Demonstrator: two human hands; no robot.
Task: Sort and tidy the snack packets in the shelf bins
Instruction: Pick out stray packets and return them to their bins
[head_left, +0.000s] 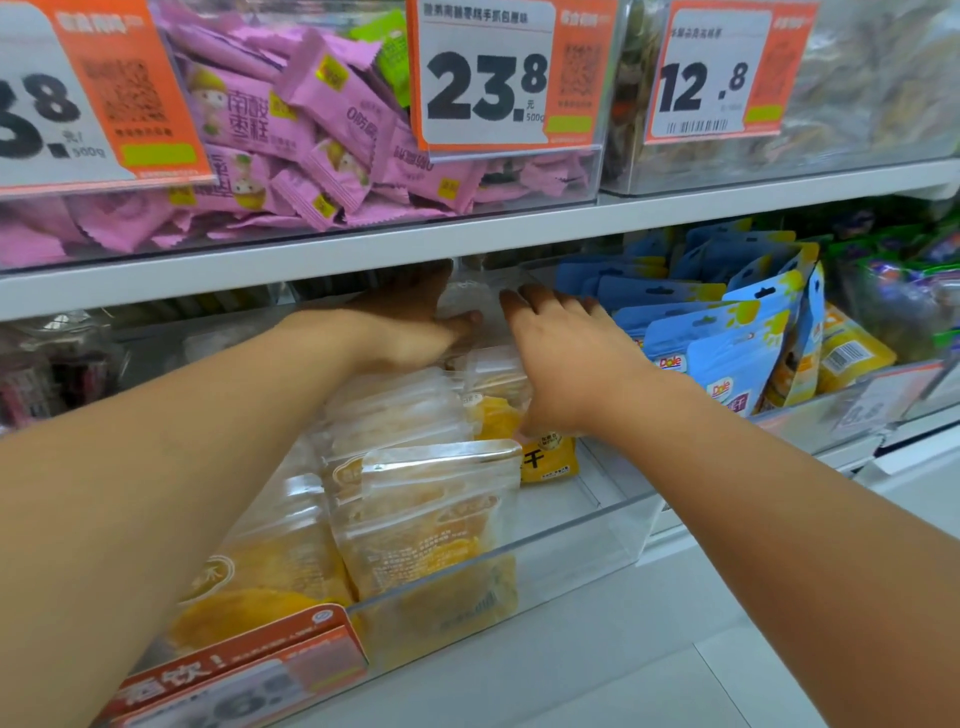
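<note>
A clear plastic bin (566, 540) on the lower shelf holds a row of see-through packets of yellow dried fruit (431, 519), standing front to back. My left hand (405, 327) reaches to the back of the bin under the upper shelf. Its thumb is in front of a clear packet (467, 299) and its fingers are behind it, so it grips that packet. My right hand (566, 358) lies beside it with straight fingers, pressing on the tops of the packets at the back of the row. A yellow packet (548, 460) lies flat below my right wrist.
Blue Dole packets (727, 338) fill the bin to the right, with green and purple packs (893, 291) beyond. The white upper shelf edge (363, 249) hangs just above my hands. Above it sit pink packets (311, 130) and price tags (488, 78). Dark packets (31, 374) lie at the left.
</note>
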